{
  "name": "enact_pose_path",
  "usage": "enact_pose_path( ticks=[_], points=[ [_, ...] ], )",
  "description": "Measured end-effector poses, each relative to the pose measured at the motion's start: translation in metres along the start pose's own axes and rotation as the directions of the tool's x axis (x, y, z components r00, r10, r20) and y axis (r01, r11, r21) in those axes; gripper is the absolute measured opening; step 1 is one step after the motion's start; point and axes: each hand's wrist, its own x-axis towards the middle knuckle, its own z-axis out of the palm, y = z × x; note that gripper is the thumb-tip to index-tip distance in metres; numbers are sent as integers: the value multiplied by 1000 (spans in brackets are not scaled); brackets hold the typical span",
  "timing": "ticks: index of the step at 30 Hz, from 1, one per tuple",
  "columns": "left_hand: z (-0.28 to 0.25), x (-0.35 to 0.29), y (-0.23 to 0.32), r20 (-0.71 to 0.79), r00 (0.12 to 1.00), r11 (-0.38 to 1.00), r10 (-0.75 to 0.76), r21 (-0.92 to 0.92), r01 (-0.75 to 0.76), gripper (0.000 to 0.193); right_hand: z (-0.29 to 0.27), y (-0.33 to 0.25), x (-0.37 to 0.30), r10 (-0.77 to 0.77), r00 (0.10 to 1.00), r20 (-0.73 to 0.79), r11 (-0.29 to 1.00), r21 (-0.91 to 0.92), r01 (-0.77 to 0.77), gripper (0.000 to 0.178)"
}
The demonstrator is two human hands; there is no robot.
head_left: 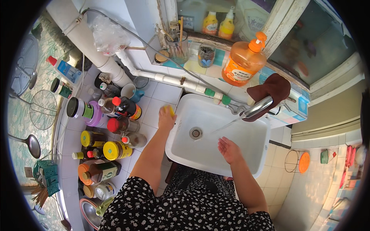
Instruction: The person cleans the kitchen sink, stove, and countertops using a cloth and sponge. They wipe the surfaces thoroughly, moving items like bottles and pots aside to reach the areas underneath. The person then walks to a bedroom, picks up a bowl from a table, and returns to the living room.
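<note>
My left hand (166, 120) is closed on a yellow sponge (169, 110), pressed against the white tiled counter just left of the sink. A white basin (181, 148) stands in front of me, with a round metal drain (195, 133) in its bottom. From the chrome faucet (257, 109) a thin stream of water runs down into the basin. Over the basin's right part, near the stream, my right hand (229, 149) is held with its fingers apart and nothing in it. A dark brown cloth (271, 91) is draped over the faucet's top.
Several sauce bottles and jars crowd the counter at left, among them a yellow-lidded jar (115, 150). A large orange pump bottle (243, 63) stands behind the basin, beside a glass jar (206, 56). A grey hose (154, 48) and white pipe (156, 76) run along the wall.
</note>
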Motion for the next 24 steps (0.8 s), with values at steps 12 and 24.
enact_pose_path(
  ticks=[12, 24],
  points=[
    [36, -96, 95, 522, 851, 475, 57, -764, 437, 43, 6, 20, 10, -20, 1000, 9, 995, -94, 21, 45],
    [9, -138, 167, 763, 645, -139, 41, -635, 760, 44, 21, 13, 1, 40, 930, 365, 957, -282, 70, 44]
  ],
)
